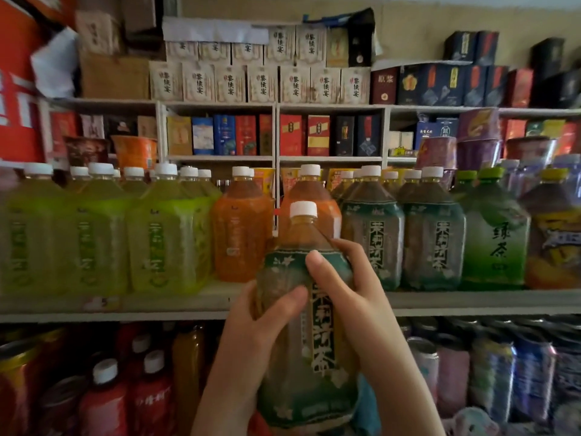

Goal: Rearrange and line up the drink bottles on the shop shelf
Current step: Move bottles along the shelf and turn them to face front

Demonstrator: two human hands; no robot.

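Both hands hold one large tea bottle (314,388) with a teal-green label and a white cap (303,209), upright, in front of the middle shelf (157,305) and not standing on it. The left hand (261,328) grips its left side, with the fingers curled round the body and the thumb lying across the front. The right hand (349,297) grips the shoulder of the bottle from the right, with the thumb pressed on the top edge of the label. On the shelf behind stands a row of big bottles: yellow-green bottles (166,243) at the left, then orange bottles (242,237), then two teal-labelled bottles (432,243) of the same kind as the held one, then a green tea bottle (496,247). The held bottle covers part of the second orange bottle. The lower shelf carries red bottles (103,401) and, as far as the blur allows, cans (490,372). Boxes (261,83) fill the upper shelves.
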